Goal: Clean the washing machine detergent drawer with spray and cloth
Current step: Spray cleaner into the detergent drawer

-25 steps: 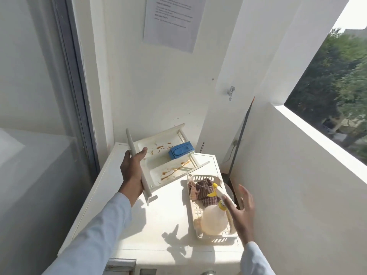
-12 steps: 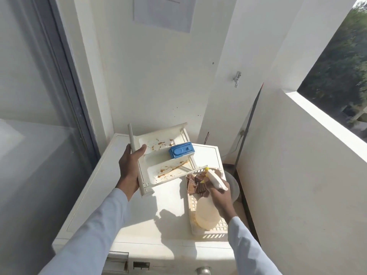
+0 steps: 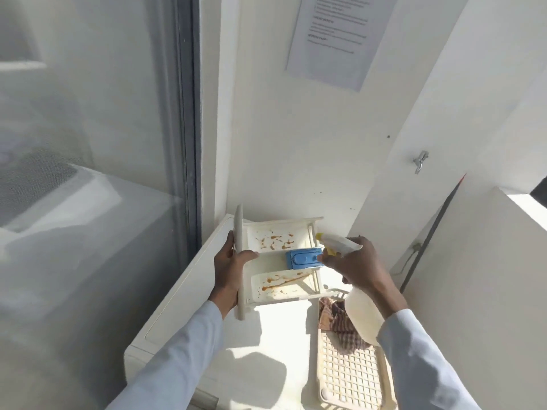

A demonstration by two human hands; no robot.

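Holding the detergent drawer (image 3: pixel 278 261) up above the top of the washing machine (image 3: pixel 183 309), the left hand (image 3: pixel 229 270) grips its front panel, thumb hooked over the inner edge and fingers wrapped behind. The drawer is tilted with its open side toward the camera, the front panel on the left. Its upper and lower compartments carry orange-brown streaks and spots, and a blue insert (image 3: pixel 303 258) sits in the middle compartment at the right end.

The right hand (image 3: pixel 353 266) is closed around the neck of a spray bottle (image 3: pixel 362 313), with its fingers curled near the trigger. The bottle's white nozzle (image 3: pixel 337 242), with a bit of yellow at the tip, points left toward the drawer and sits just beside the drawer's right edge, near the blue insert. The bottle's pale, translucent body hangs below the wrist, over the tray. Whether the trigger is being squeezed cannot be told.

A cream plastic tray (image 3: pixel 349 380) with a grid bottom lies on the machine top at the lower right. A brown checked cloth (image 3: pixel 340 324) lies crumpled at its far end, partly behind the bottle.

Both arms wear light blue sleeves (image 3: pixel 177 359). On the wall behind hangs a printed sheet of paper (image 3: pixel 340 39), its text too small to read. A small metal tap (image 3: pixel 420 161) juts from the wall to the right. A glass door with a dark frame (image 3: pixel 189 113) fills the left side.
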